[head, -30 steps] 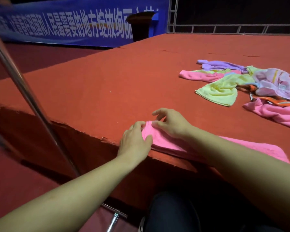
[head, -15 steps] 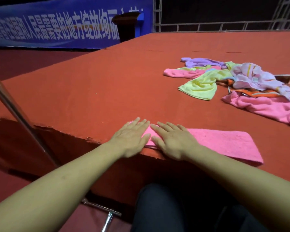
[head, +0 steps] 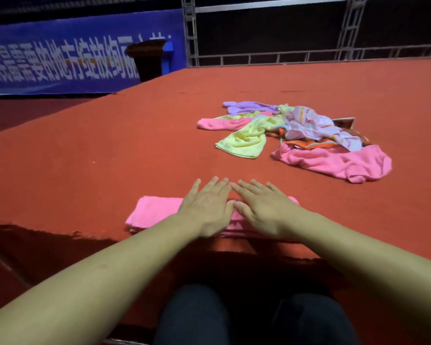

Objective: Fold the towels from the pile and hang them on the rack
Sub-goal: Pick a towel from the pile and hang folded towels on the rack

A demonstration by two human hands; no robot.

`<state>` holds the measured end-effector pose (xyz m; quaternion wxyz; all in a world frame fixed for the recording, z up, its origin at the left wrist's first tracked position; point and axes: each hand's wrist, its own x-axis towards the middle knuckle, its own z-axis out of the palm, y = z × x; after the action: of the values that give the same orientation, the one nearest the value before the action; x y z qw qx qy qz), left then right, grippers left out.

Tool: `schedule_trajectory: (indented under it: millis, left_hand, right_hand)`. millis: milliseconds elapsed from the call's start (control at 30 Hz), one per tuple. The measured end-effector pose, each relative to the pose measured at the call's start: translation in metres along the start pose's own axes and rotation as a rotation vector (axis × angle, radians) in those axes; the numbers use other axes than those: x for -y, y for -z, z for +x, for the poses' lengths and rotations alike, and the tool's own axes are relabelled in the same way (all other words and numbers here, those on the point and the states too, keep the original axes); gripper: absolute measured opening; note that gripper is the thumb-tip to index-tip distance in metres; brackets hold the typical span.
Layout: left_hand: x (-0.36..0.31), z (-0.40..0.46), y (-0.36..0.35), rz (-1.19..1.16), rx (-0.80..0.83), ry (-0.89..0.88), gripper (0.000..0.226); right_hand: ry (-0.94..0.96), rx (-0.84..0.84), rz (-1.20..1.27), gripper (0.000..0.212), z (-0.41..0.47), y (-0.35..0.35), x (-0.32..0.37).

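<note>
A folded pink towel point(head: 154, 210) lies along the near edge of the red carpeted platform point(head: 110, 150). My left hand point(head: 207, 207) and my right hand point(head: 261, 210) press flat on its middle, side by side, fingers straight and spread, thumbs almost touching. Farther back on the right sits the pile of towels point(head: 299, 135): pink, yellow, purple, striped and pale patterned ones, loosely heaped. The rack is out of view.
The platform's torn front edge point(head: 60, 232) drops to a darker floor on the left. A blue banner point(head: 72, 58), a dark bin point(head: 147, 58) and a metal truss railing point(head: 309, 56) stand behind the platform. My dark-trousered legs point(head: 246, 317) are below.
Both hands went from the towel's left end to lying flat on its middle. The towel now looks shorter and thicker. The view shifted, and the metal rack pole at left left the frame.
</note>
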<state>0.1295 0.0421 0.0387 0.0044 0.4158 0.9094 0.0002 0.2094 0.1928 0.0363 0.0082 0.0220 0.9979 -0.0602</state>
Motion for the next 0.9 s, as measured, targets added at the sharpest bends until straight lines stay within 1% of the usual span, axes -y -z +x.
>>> schedule_trajectory:
  millis: [100, 167, 333, 467, 567, 700, 767, 800, 833, 900]
  left_hand:
    - [-0.018, 0.011, -0.017, -0.011, 0.066, -0.053, 0.059]
    - [-0.021, 0.013, -0.029, -0.006, 0.106, -0.064, 0.059]
    - [-0.018, 0.016, -0.041, -0.003, 0.089, -0.065, 0.06]
    - [-0.018, 0.016, -0.042, -0.012, 0.084, -0.063, 0.06]
    - [-0.019, 0.014, -0.042, -0.024, 0.084, -0.06, 0.06]
    - [-0.019, 0.014, -0.039, -0.042, 0.084, -0.056, 0.059]
    - [-0.02, 0.014, -0.038, -0.044, 0.096, -0.051, 0.059]
    - [-0.02, 0.014, -0.037, -0.042, 0.109, -0.05, 0.059]
    - [-0.02, 0.015, -0.034, -0.038, 0.126, -0.05, 0.06]
    - [-0.021, 0.017, -0.027, -0.038, 0.138, -0.052, 0.06]
  right_hand:
    - [-0.062, 0.068, -0.034, 0.062, -0.011, -0.01, -0.025]
    - [-0.069, 0.087, -0.051, 0.063, -0.014, -0.023, -0.035]
    - [-0.06, -0.008, -0.007, 0.062, -0.01, -0.042, -0.045]
    - [-0.041, -0.026, 0.0, 0.062, -0.01, -0.044, -0.048]
    - [-0.038, -0.019, -0.014, 0.067, -0.012, -0.043, -0.046]
    - [-0.058, 0.059, -0.032, 0.063, -0.014, -0.034, -0.042]
    - [-0.065, 0.101, 0.018, 0.062, -0.016, -0.025, -0.04]
    - [-0.07, 0.092, 0.093, 0.061, -0.017, -0.019, -0.039]
    - [-0.079, 0.041, 0.194, 0.06, -0.018, -0.015, -0.039]
    - [-0.124, -0.194, 0.37, 0.053, -0.022, -0.007, -0.047]
